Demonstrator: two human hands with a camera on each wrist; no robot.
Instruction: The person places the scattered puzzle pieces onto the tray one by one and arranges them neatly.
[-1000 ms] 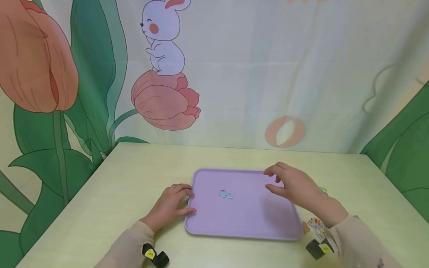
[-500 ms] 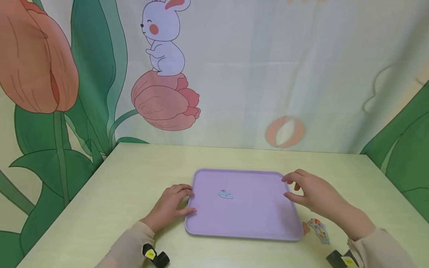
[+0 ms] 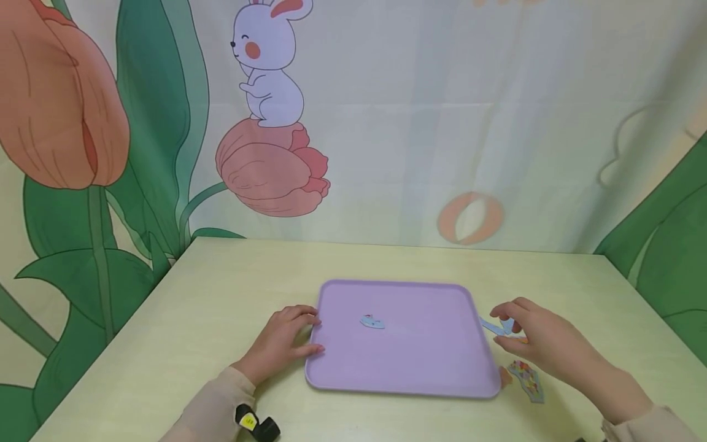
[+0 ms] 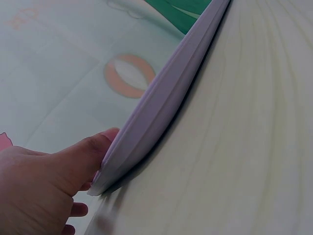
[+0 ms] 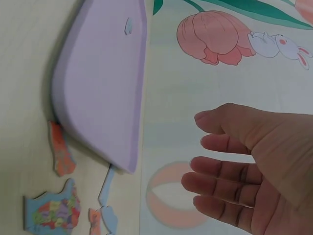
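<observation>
My left hand rests on the desk at the 9 o'clock edge of the purple tray. Its fingers lie relaxed and nearly straight, and in the left wrist view my thumb presses against the tray's rim without curling round it.

My right hand hovers just past the tray's 3 o'clock edge, over a scatter of puzzle pieces on the desk. In the right wrist view its fingers are loosely bent and spread, palm open, holding nothing. The head view shows my fingertips right at a pale blue piece that lies just beside the tray's rim; whether they touch it I cannot tell.

At 5 o'clock from the tray, near my right wrist, lies a multicoloured piece, and an orange piece sits against the tray's near right corner. From the right wrist view these show clearly: the multicoloured piece, the orange piece and the pale blue piece.

One small blue piece lies on the tray, left of its centre.
</observation>
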